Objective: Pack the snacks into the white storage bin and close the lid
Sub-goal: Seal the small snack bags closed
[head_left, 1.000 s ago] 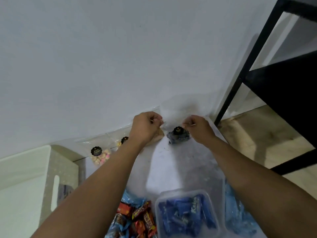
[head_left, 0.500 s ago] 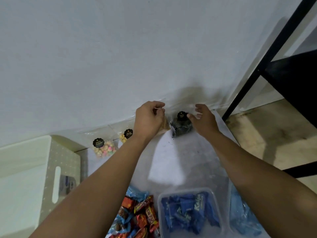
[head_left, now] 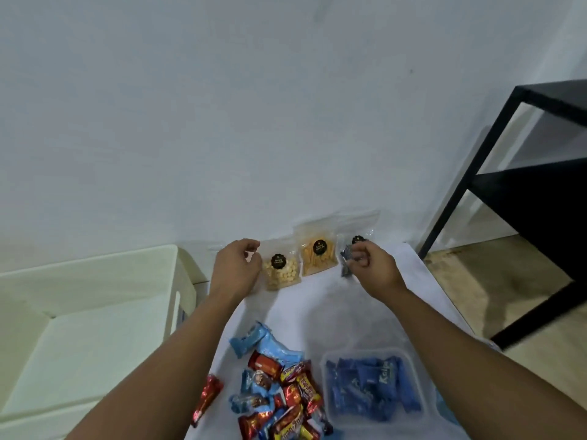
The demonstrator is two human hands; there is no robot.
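Three small clear snack bags with black stickers lean on the wall. My left hand (head_left: 236,268) is curled at the left edge of the bag of pale round snacks (head_left: 282,273); whether it pinches a bag is hidden. The bag of orange sticks (head_left: 319,257) stands free in the middle. My right hand (head_left: 373,269) grips the dark snack bag (head_left: 347,258), covering most of it. The white storage bin (head_left: 174,274) stands open at the left. Near me lie a pile of wrapped candies (head_left: 279,389) and a clear tub of blue packets (head_left: 371,387).
Everything rests on a white sheet (head_left: 317,312) on the floor, against a white wall. A black metal shelf frame (head_left: 457,192) stands at the right over bare beige floor. More blue wrappers peek out at the lower right edge.
The view has swung right. My left hand moved left, from the orange bag to the pale one, which uncovers the orange bag. My right hand closed on the dark bag.
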